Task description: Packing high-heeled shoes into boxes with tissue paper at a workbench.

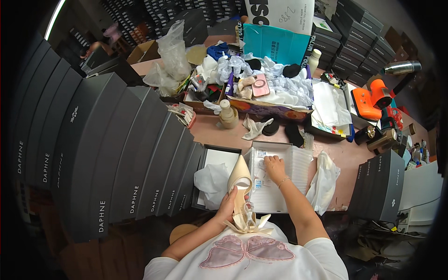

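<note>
My left hand (227,205) is wrapped round a cream pointed-toe shoe (240,171), its toe pointing away from me. A beaded ornament (249,207) and a ribbon bow (252,226) hang at the shoe's heel end, close to my shirt. My right hand (275,169) reaches into a shallow white-lined tray (273,203) on the bench. Its fingers are bent down together beside small printed packets (258,182); what they pinch, if anything, is hidden. Left of the tray, an open dark shoebox (199,186) holds crumpled white tissue paper (211,182).
Dark shoeboxes (93,154) stand in a tall row at left; more boxes (380,184) stand at right. White wrapping (324,179) lies beside the tray. Beyond are a pump bottle (228,114), a carton of tissue with a pink phone (260,85), and an orange tool (366,102).
</note>
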Motion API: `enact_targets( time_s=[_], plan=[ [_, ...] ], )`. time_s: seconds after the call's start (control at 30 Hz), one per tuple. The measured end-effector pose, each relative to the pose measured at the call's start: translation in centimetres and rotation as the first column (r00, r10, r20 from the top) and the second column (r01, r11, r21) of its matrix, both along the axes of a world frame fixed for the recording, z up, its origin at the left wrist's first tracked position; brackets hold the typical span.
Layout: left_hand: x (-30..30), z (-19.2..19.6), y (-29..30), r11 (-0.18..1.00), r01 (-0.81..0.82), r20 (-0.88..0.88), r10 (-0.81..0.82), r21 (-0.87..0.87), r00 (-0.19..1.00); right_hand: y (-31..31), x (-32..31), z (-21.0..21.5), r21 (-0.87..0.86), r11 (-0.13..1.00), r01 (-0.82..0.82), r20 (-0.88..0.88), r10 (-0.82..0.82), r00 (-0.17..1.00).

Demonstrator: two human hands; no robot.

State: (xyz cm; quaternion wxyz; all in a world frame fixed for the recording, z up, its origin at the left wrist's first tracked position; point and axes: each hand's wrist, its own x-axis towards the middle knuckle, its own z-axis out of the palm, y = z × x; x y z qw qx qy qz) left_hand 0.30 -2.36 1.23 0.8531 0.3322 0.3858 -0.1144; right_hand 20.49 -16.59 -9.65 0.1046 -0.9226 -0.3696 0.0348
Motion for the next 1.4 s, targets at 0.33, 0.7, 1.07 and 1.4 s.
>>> enact_targets(
  time_s=[0.33,0.7,1.07,1.4],
  plan=[
    [0.1,-1.5,0.2,0.994,-0.100,0.098,0.104,-0.039,0.990,0.7,-8.7,14.0,0.601,0.793,-0.099,-0.312,0.346,0.885],
    [1.2,-1.8,-1.1,0.997,0.058,0.151,-0.064,0.046,0.987,1.6,-8.9,12.4,0.463,0.868,0.179,-0.249,-0.067,0.966],
    [3.2,3.2,-0.8,0.972,0.182,0.163,-0.206,0.146,0.965,-0.6,-6.6,13.4,0.596,0.667,0.447,-0.645,0.065,0.762],
    [5.2,1.4,4.6,0.490,-0.006,0.205,-0.353,0.872,0.913,-25.6,-4.6,1.8,0.021,0.562,0.827,-0.180,-0.812,0.556]
  ],
)
